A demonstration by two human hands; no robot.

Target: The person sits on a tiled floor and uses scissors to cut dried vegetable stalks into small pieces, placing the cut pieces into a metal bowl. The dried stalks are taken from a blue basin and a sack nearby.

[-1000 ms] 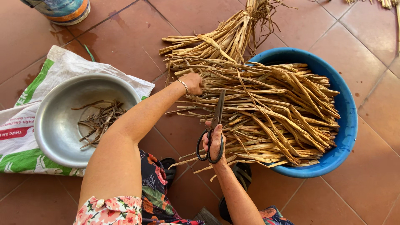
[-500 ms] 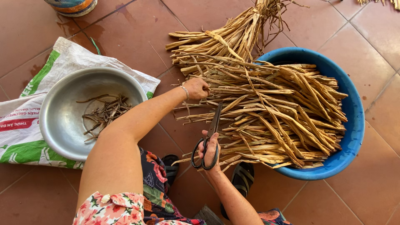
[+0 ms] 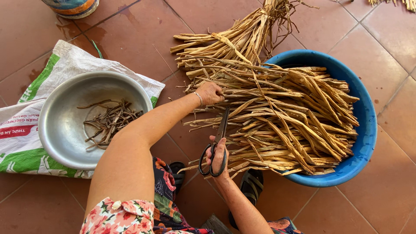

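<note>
A big bundle of dried tan stalks (image 3: 281, 117) lies across a blue plastic basin (image 3: 364, 108), its ends sticking out to the left over the floor. My left hand (image 3: 211, 93), with a thin bracelet at the wrist, grips the stalks near their left ends. My right hand (image 3: 218, 158) holds black-handled scissors (image 3: 216, 143), blades pointing up toward the stalks just below my left hand. A tied sheaf of the same stalks (image 3: 247, 37) lies behind the bundle.
A metal bowl (image 3: 60, 130) with dark trimmed pieces (image 3: 108, 123) sits on a white and green sack (image 3: 26, 121) at left. A striped pot (image 3: 71, 6) stands at the top left. Black sandals (image 3: 251, 184) rest on the red tiled floor below the basin.
My left hand stays gripping the stalk ends. The scissors in my right hand have stayed under the stalks, with only a small shift in the view.
</note>
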